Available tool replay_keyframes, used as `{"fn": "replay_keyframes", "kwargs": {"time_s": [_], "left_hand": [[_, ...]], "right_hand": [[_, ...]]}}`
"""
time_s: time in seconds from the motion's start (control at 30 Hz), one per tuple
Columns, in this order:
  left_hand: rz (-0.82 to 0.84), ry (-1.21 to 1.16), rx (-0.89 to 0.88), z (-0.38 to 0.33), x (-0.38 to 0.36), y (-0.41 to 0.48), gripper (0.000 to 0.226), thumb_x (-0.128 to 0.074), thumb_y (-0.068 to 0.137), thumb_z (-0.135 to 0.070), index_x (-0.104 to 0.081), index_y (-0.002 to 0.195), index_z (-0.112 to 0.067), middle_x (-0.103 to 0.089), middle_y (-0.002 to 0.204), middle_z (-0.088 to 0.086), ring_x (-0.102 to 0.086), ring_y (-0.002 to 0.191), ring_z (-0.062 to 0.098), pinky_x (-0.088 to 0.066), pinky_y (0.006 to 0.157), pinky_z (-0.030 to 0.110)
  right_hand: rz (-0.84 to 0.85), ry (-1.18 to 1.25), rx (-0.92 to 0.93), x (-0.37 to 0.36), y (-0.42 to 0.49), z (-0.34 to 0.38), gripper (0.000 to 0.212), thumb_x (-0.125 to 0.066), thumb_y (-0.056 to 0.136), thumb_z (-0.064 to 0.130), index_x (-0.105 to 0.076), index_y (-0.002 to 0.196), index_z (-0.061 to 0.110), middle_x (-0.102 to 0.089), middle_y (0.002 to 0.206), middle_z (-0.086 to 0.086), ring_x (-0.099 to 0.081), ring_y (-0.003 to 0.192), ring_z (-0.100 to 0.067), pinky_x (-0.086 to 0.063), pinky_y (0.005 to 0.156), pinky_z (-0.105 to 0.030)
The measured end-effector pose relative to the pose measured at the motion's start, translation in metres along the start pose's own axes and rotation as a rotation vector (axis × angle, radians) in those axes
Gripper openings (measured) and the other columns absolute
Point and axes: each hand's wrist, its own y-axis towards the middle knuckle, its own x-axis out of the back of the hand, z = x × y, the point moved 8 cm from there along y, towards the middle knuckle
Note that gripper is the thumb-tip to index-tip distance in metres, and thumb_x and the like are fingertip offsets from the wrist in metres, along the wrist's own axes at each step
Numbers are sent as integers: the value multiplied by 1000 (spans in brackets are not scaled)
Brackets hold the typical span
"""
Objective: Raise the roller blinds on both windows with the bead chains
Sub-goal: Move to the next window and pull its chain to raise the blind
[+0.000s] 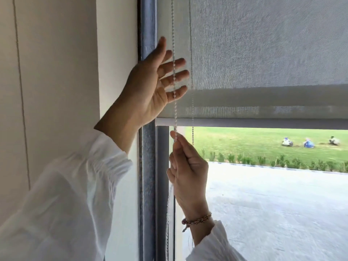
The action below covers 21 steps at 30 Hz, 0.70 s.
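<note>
A grey roller blind [263, 53] covers the upper part of the window, and its bottom bar [263, 123] hangs about halfway down the view. A white bead chain [173, 34] hangs in two strands along the blind's left edge. My right hand [188, 166] pinches the nearer strand just below the bottom bar. My left hand [156, 85] is raised higher up with its fingers spread, behind that same strand and holding nothing. Both arms wear white sleeves.
The dark window frame [148, 25] runs vertically at the left of the blind, with a pale wall [56, 72] beside it. Through the glass I see a paved area [273, 213], a low hedge and a lawn with three people sitting far off.
</note>
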Motion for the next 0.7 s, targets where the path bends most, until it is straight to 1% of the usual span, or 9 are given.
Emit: {"fn": "replay_keyframes", "kwargs": {"time_s": [0.07, 0.1, 0.17, 0.27, 0.37, 0.47, 0.57, 0.63, 0.7], "left_hand": [[-97, 2, -9, -1, 3, 7, 32, -42, 93, -41, -54, 99, -13, -55, 67, -6, -46, 51, 5, -33, 44, 17], [-156, 5, -28, -1, 5, 9, 29, -42, 94, -36, -58, 92, -11, -45, 53, -10, -34, 43, 3, -24, 39, 16], [-271, 44, -103, -4, 8, 9, 28, -40, 96, -26, -58, 79, -13, -32, 39, -13, -22, 35, 3, -16, 32, 17], [-323, 35, -214, -6, 3, 4, 32, -40, 95, -20, -51, 65, -16, -29, 35, -12, -18, 33, 3, -13, 33, 16], [-311, -55, -232, 6, 2, -1, 35, -40, 96, -21, -47, 62, -17, -26, 36, -11, -15, 33, 3, -11, 34, 14], [-309, -83, -218, 21, 9, -9, 35, -41, 96, -21, -48, 61, -17, -26, 37, -11, -14, 34, 3, -9, 35, 13], [-313, -88, -196, 36, 17, -21, 35, -42, 95, -21, -48, 61, -18, -28, 37, -11, -17, 32, 2, -12, 33, 11], [-313, -89, -184, 45, 21, -31, 35, -42, 95, -21, -49, 61, -17, -28, 36, -12, -17, 31, 1, -14, 32, 9], [-303, -88, -180, 54, 23, -41, 36, -42, 96, -21, -49, 60, -16, -27, 35, -12, -17, 29, 0, -15, 32, 9]], "right_hand": [[33, -25, 16, -4, -2, -5, 26, -49, 88, 15, -64, 108, 22, -34, 49, 17, -24, 42, 0, -23, 38, -12], [46, -50, 31, -6, -3, -6, 28, -48, 86, 16, -63, 108, 23, -38, 49, 17, -27, 43, 0, -24, 39, -12], [61, -122, 64, -9, -1, -7, 29, -47, 86, 18, -61, 110, 27, -46, 51, 18, -31, 45, 0, -27, 44, -12], [59, -147, 56, -7, 2, -10, 29, -47, 87, 19, -62, 109, 30, -38, 48, 17, -27, 46, -1, -25, 44, -14], [58, -81, -34, 4, 3, -19, 24, -49, 91, 13, -64, 107, 23, -35, 49, 15, -26, 45, -3, -25, 43, -16], [66, -33, -98, 16, 5, -29, 20, -50, 91, 12, -67, 101, 17, -49, 51, 9, -38, 47, -7, -33, 46, -20], [30, 5, -109, 23, 18, -25, 25, -49, 84, 26, -69, 99, 21, -69, 73, 2, -61, 71, -15, -46, 66, -30], [-4, 56, -81, 25, 33, -13, 25, -48, 86, 27, -68, 100, 20, -71, 82, 0, -64, 84, -19, -49, 73, -33], [-7, 110, -32, 17, 48, 6, 23, -50, 86, 24, -66, 100, 17, -71, 85, -2, -64, 89, -22, -51, 75, -32]]}}
